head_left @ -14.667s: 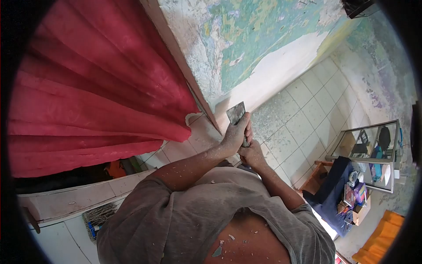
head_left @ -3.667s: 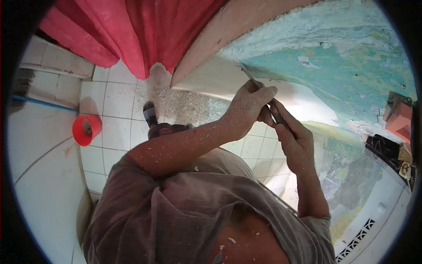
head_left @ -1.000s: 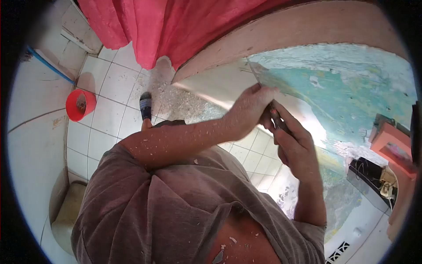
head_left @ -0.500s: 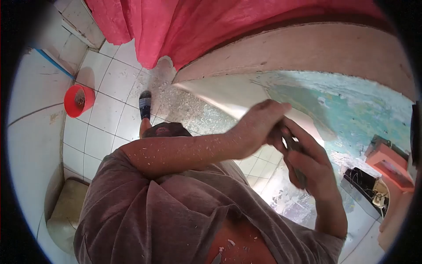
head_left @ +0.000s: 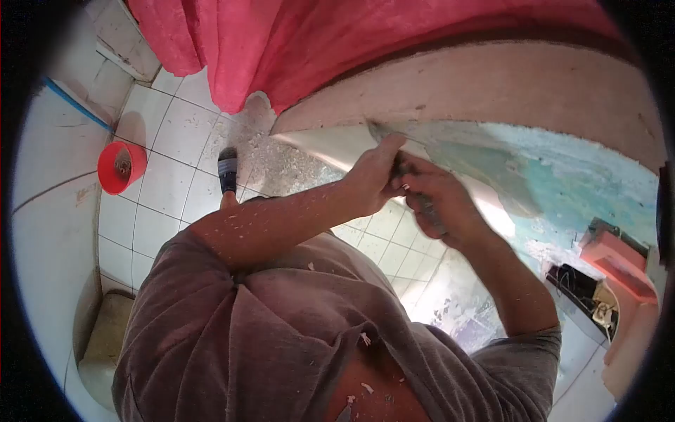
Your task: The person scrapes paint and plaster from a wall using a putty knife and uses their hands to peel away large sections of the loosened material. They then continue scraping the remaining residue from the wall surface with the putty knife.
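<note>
Both of my hands grip a metal scraper whose blade tip lies against the wall just under the pale door frame. My left hand is wrapped around the tool close to the blade. Behind it, my right hand is closed on the dark handle. The wall carries flaking green and blue paint, with a bare white patch under the blade. My arms and brown shirt are speckled with paint flakes.
A red curtain hangs in the doorway above. Paint chips litter the white floor tiles. A red bucket stands at the left, and my foot rests near the chips. An orange shelf is at the right.
Both hands have moved up and to the left with the scraper, from lower on the wall to the edge under the door frame. The blade touches the wall again.
</note>
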Demonstrator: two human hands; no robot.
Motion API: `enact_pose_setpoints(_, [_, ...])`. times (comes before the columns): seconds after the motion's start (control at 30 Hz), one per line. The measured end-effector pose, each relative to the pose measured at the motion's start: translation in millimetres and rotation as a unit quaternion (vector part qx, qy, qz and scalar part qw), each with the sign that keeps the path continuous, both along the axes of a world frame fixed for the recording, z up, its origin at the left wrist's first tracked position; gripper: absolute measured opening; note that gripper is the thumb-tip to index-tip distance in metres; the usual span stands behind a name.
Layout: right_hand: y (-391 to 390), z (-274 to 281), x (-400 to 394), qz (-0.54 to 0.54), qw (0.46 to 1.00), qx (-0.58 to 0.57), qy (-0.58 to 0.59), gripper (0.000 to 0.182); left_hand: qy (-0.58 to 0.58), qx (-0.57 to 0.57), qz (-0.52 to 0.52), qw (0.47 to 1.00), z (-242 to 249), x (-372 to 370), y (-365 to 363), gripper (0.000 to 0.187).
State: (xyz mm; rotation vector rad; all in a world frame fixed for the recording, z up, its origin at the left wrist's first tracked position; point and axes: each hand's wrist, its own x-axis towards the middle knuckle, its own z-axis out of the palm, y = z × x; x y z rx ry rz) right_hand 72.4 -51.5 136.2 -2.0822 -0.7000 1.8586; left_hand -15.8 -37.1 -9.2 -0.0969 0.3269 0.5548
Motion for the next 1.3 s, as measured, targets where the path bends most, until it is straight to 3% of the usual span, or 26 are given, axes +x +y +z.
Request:
enact_pose_setpoints(0.07, [-9,-3,-7,0.022,1.0,-0.002,0.01,0.056,0.007,0.035,0.001,0.999,-13,-8,-8,0.034])
enact_pose_setpoints(0.13, [-27,29,-23,0.023,0.998,0.027,-0.044,0.06,0.015,0.023,-0.034,0.999,29,-21,-16,0.035])
enact_pose_setpoints(0.17, [-38,47,-29,0.027,0.995,0.048,-0.083,0.06,0.011,0.079,-0.037,0.996,55,-34,-16,0.035])
enact_pose_setpoints(0.23, [-40,56,-33,-0.008,0.996,0.065,-0.061,0.065,-0.046,0.101,-0.088,0.99,69,-38,-15,0.034])
enact_pose_setpoints(0.27, [-29,50,-34,0.024,0.994,0.054,-0.09,0.064,0.03,0.216,-0.063,0.974,65,-43,-6,0.034])
enact_pose_setpoints(0.3, [-21,44,-33,0.047,0.991,0.04,-0.121,0.063,0.112,0.213,-0.069,0.968,50,-31,6,0.035])
enact_pose_setpoints(0.33, [-9,20,-18,0.005,0.999,0.029,-0.017,0.06,0.05,0.126,-0.053,0.989,16,-14,3,0.034])
enact_pose_setpoints(0.37, [-8,13,-17,0.012,0.999,0.033,-0.016,0.06,-0.009,0.041,-0.027,0.999,-17,-5,1,0.033])
enact_pose_setpoints(0.4, [-5,7,-19,0.009,1.0,0.002,-0.013,0.058,-0.072,0.028,-0.052,0.996,-21,-15,4,0.032])
enact_pose_setpoints(0.5, [-23,30,-28,0.007,1.0,-0.021,-0.02,0.057,-0.015,-0.032,-0.026,0.999,34,-24,-12,0.032])
enact_pose_setpoints(0.57, [-41,55,-33,-0.004,0.995,0.055,-0.087,0.06,-0.069,0.067,-0.079,0.992,49,-31,-15,0.032])
enact_pose_setpoints(0.63, [-39,24,-12,0.031,0.989,0.109,-0.096,0.06,0.09,0.234,-0.019,0.968,36,-22,-6,0.032])
enact_pose_setpoints(0.7, [1,-16,-3,0.026,1.0,0.011,0.003,0.057,-0.008,-0.033,-0.006,0.999,-12,4,5,0.033])
enact_pose_setpoints(0.73, [2,-33,3,0.028,0.999,-0.015,0.016,0.056,-0.074,-0.013,-0.03,0.997,-70,11,-1,0.034])
enact_pose_setpoints(0.83, [-4,-25,-4,0.013,0.999,-0.036,0.02,0.058,-0.017,-0.012,-0.065,0.998,-46,-1,-8,0.037])
enact_pose_setpoints(0.9, [-24,11,6,-0.028,1.0,-0.013,0.003,0.062,-0.04,0.014,-0.031,0.999,1,1,-20,0.04])
enact_pose_setpoints(1.03, [-54,88,-8,-0.035,0.998,0.038,-0.03,0.062,-0.06,0.059,-0.089,0.992,88,-14,-21,0.043])
enact_pose_setpoints(1.1, [-49,81,-5,-0.065,0.995,0.074,-0.023,0.06,-0.052,0.101,-0.096,0.989,82,-7,-16,0.044])
enact_pose_setpoints(1.2, [-32,15,14,-0.018,0.997,0.06,-0.045,0.059,0.017,0.06,-0.009,0.998,8,27,-10,0.043])
enact_pose_setpoints(1.3, [-41,16,12,-0.019,1.0,0.023,-0.003,0.063,-0.026,0.071,-0.045,0.996,10,8,-22,0.042])
